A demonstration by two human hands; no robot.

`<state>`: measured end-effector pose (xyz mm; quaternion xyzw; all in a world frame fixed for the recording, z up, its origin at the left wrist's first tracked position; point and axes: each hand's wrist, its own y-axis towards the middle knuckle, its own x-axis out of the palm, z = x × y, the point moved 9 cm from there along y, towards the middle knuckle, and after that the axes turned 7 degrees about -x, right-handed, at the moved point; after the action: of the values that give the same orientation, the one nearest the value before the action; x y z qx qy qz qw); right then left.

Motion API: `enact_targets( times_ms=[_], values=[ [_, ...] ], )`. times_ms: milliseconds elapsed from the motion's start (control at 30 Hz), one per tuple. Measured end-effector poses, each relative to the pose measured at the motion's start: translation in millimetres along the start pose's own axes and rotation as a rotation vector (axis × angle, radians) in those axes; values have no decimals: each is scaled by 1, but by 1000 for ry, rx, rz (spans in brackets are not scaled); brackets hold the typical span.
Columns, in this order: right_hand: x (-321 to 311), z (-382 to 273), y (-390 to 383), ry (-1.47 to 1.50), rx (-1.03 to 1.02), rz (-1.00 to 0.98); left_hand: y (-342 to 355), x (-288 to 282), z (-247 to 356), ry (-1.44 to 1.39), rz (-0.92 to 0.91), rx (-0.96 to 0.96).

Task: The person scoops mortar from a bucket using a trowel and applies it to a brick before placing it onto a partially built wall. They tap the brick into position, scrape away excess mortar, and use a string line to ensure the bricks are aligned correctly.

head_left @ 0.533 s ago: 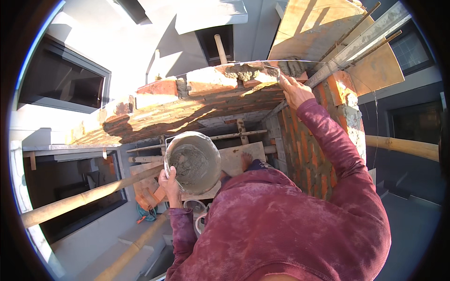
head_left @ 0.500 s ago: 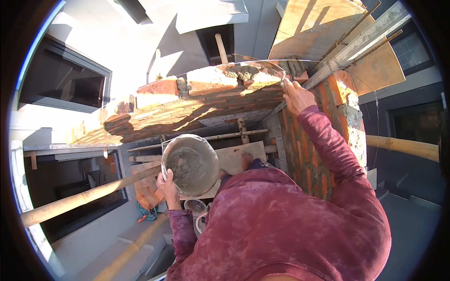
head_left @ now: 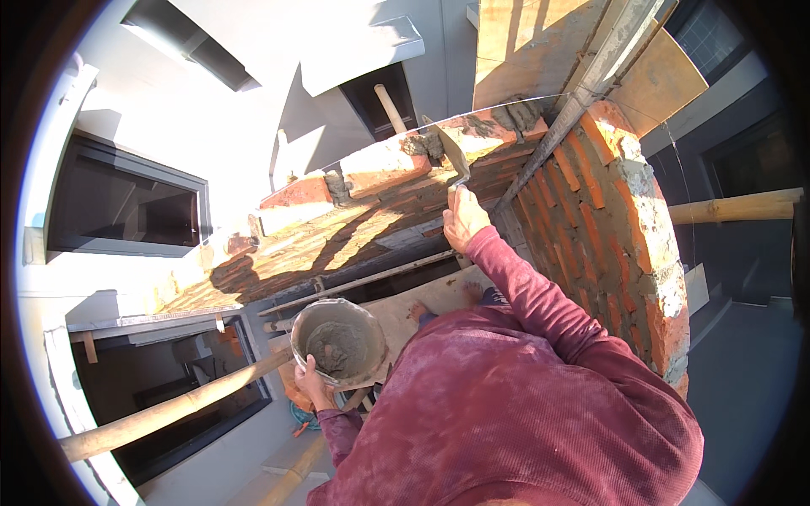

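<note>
My right hand (head_left: 465, 223) is closed round the handle of a trowel (head_left: 453, 153). Its blade reaches up against the top course of the brick wall (head_left: 380, 171), beside a lump of grey mortar (head_left: 421, 145) at a joint between two bricks. At the lower left, my left hand (head_left: 313, 386) grips the rim of a round bucket (head_left: 369, 325), tilted so its inside shows. Wet mortar (head_left: 339, 347) lies in the bottom. Along the wall's top edge runs a thin string.
On the right stands another brick wall (head_left: 591, 228), with a straight metal post (head_left: 582, 110) at the corner. Bamboo poles (head_left: 181, 406) cross at left and right. My bare feet are on a board (head_left: 451, 291) below. Plywood sheets (head_left: 523, 59) lean behind the corner.
My right hand has moved left along the wall, and the trowel blade has come to the mortar joint. The view has shifted; my left hand still holds the bucket.
</note>
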<state>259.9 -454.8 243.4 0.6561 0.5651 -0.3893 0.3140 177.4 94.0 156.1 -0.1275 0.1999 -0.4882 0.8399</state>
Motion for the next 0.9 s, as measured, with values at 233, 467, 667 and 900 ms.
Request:
enact_targets(
  times_ms=[233,467,667,900],
  values=[
    [14,5,9,305,266,153,52,-30,-25,5,-16,-116],
    [34,1,10,180,200,251,99,-40,-50,-7,-120,-162],
    [18,-34,-10,243,198,374,134,-55,-76,-88,-137,-227],
    [18,-52,2,138,92,319,140,-51,-79,-69,-141,-318]
  ],
)
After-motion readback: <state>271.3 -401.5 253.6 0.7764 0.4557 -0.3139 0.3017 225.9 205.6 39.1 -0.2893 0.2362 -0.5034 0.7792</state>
